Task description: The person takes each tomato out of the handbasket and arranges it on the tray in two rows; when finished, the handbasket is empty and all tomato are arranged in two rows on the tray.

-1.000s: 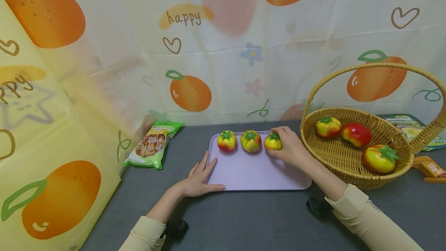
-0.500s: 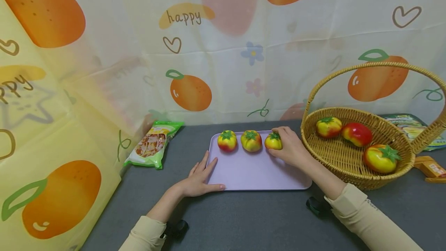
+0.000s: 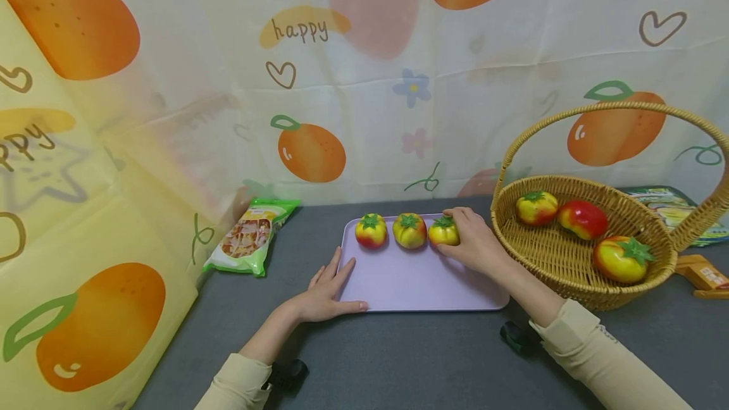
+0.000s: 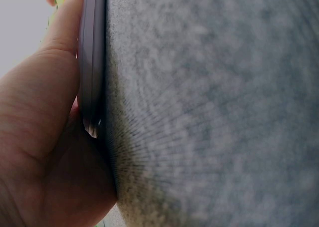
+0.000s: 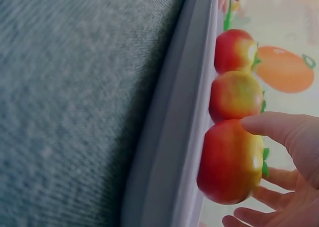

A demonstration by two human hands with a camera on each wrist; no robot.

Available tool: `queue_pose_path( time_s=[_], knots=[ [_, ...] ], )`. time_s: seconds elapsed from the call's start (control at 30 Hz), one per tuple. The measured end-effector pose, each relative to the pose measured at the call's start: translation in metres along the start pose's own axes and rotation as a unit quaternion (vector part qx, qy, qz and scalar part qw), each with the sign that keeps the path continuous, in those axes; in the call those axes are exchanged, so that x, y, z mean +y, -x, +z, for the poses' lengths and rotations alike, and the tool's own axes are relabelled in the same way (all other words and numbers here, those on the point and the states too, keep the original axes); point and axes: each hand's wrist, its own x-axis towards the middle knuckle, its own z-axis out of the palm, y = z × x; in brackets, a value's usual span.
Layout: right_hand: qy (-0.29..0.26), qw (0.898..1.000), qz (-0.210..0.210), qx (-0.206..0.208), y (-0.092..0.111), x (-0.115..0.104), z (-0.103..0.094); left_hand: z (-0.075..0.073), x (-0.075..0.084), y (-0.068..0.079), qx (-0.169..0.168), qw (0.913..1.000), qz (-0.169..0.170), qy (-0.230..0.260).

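In the head view, three red-and-yellow toy fruits with green leafy tops stand in a row along the back of the lilac tray (image 3: 421, 290): the left fruit (image 3: 371, 231), the middle fruit (image 3: 409, 231) and the right fruit (image 3: 442, 233). My right hand (image 3: 477, 242) holds the right fruit between thumb and fingers. The right wrist view shows the thumb on that fruit (image 5: 230, 162), with fingers behind it. My left hand (image 3: 321, 293) rests with spread fingers on the tray's left front corner, its thumb along the front rim.
A wicker basket (image 3: 569, 283) with a tall handle stands right of the tray, holding three similar fruits. Left of the tray lies a green-and-white snack bag (image 3: 248, 238). Behind the basket is a colourful flat packet (image 3: 655, 198); an orange-brown object (image 3: 703, 274) lies at the right.
My right hand has shifted the right fruit slightly left, closer to the middle fruit. The left hand and the tray have stayed put.
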Motion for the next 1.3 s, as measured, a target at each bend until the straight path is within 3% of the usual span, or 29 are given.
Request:
queue_pose_path(
  time_s=[0.6, 1.0, 1.3],
  knots=[
    [-0.002, 0.997, -0.066, 0.048, 0.012, -0.013, -0.018, 0.001, -0.001, -0.001, 0.000, 1.0000, 0.001, 0.001],
    [0.003, 0.995, -0.077, 0.063, 0.025, -0.012, -0.037, 0.001, 0.000, -0.001, -0.002, 1.0000, -0.002, 0.000],
    [0.011, 0.994, -0.062, 0.085, 0.035, -0.005, -0.054, 0.001, 0.000, 0.000, -0.001, 1.0000, 0.006, 0.002]
  ],
)
